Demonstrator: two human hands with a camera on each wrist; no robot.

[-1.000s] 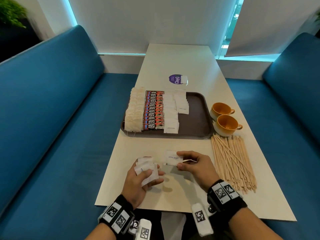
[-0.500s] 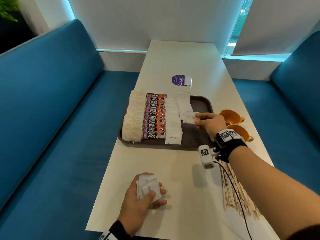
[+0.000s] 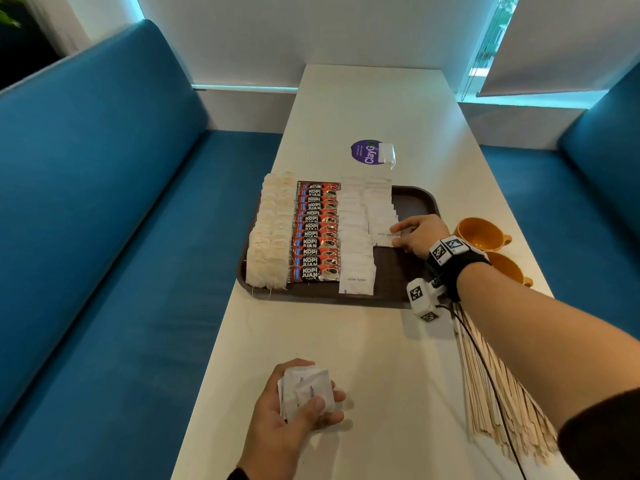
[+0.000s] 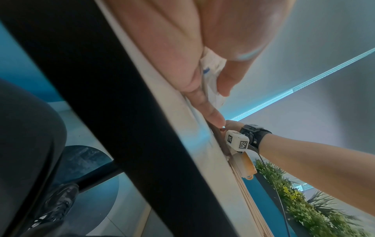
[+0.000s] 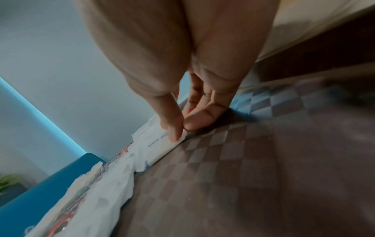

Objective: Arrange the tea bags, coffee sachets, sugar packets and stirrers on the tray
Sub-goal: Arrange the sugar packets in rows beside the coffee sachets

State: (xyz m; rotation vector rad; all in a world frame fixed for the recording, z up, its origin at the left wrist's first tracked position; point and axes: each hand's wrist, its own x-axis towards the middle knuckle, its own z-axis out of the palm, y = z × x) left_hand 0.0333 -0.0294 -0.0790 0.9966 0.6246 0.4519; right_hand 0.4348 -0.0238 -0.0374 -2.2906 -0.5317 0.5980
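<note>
A brown tray (image 3: 412,199) holds a row of tea bags (image 3: 270,244), a row of red coffee sachets (image 3: 315,233) and two rows of white sugar packets (image 3: 355,237). My right hand (image 3: 398,235) is over the tray and pinches one white sugar packet (image 3: 382,237) (image 5: 162,142) at the near end of the shorter second row, low on the tray. My left hand (image 3: 311,400) rests near the table's front edge and grips a stack of sugar packets (image 3: 304,388) (image 4: 213,70). Wooden stirrers (image 3: 498,386) lie in a pile on the table at the right.
Two orange cups (image 3: 481,233) stand right of the tray. A purple round sticker (image 3: 365,152) with a small white packet (image 3: 386,154) lies beyond the tray. Blue benches (image 3: 104,202) flank the white table (image 3: 363,358).
My right hand carried one sugar packet from in front of me up to the tray and lowered it onto the end of the second sugar row. The left hand stayed with its stack.
</note>
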